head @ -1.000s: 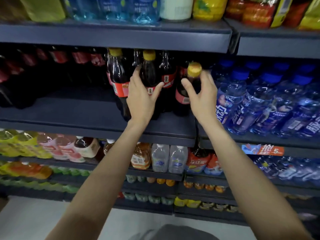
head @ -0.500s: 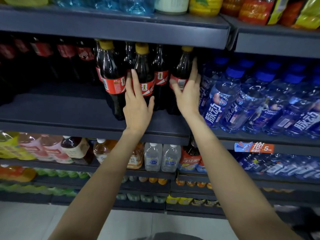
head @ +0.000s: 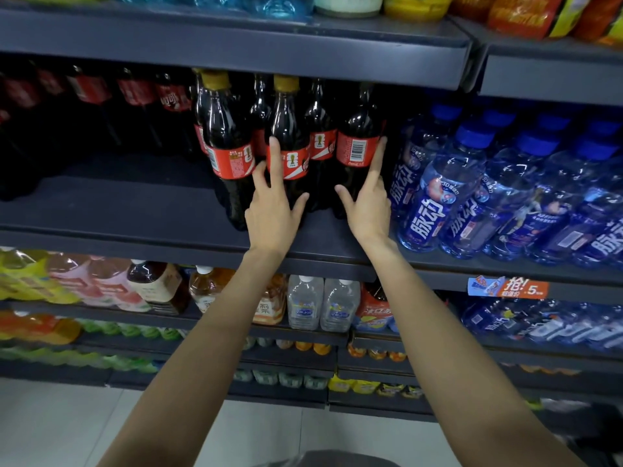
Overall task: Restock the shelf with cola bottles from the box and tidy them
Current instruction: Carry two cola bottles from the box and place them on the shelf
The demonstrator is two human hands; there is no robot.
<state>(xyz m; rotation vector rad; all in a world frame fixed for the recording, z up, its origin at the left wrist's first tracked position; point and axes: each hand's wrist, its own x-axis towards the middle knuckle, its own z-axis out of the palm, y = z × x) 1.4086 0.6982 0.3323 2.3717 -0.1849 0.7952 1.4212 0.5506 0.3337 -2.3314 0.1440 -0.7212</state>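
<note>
Head cam shows a few cola bottles [head: 286,143] already up on the shelf [head: 135,210], left hand [head: 273,210] and right hand [head: 367,207] with fingers straight nudging them, and the left half looks bare, so restocking seems partway.

I see my left hand [head: 273,210] touching the middle cola bottle [head: 286,143] and my right hand [head: 369,205] against the bottle [head: 357,146] just right of it, both upright on the shelf [head: 135,210].
</note>
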